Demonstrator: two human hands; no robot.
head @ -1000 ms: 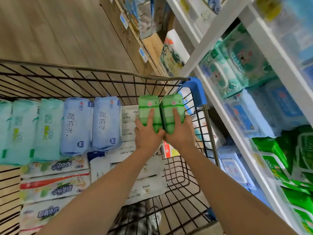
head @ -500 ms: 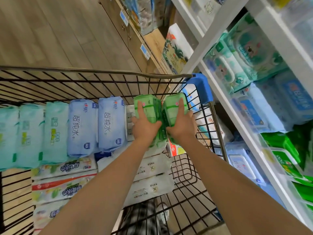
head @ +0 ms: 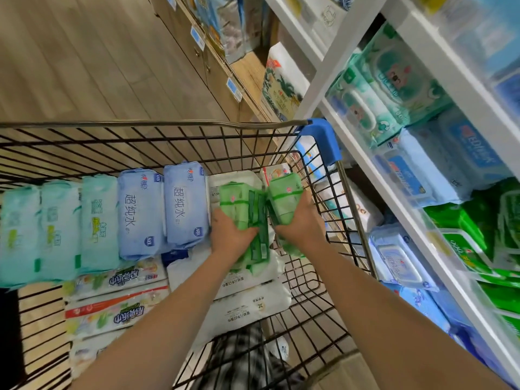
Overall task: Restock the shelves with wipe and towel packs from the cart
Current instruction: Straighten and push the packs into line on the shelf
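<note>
Inside the black wire cart (head: 315, 280), my left hand (head: 229, 235) grips a green wipe pack (head: 235, 198) and my right hand (head: 302, 225) grips a second green wipe pack (head: 285, 192) beside it. Both packs are tilted apart, with more green packs (head: 254, 249) showing between and below my hands. They sit over white towel packs (head: 247, 299) near the cart's right side. The white shelf unit (head: 394, 170) stands to the right, with green packs (head: 472, 243) lying on a lower shelf.
Two blue wipe packs (head: 163, 206) and teal packs (head: 56, 232) stand in a row in the cart; colourful flat packs (head: 112, 302) lie in front. The shelves hold teal (head: 391, 88) and light blue packs (head: 439, 167). A wooden counter (head: 213, 63) runs ahead, and wooden floor lies to the left.
My hands have curled round the two green packs and spread them apart, tilting them outward. The packs sit slightly lower in the cart than before.
</note>
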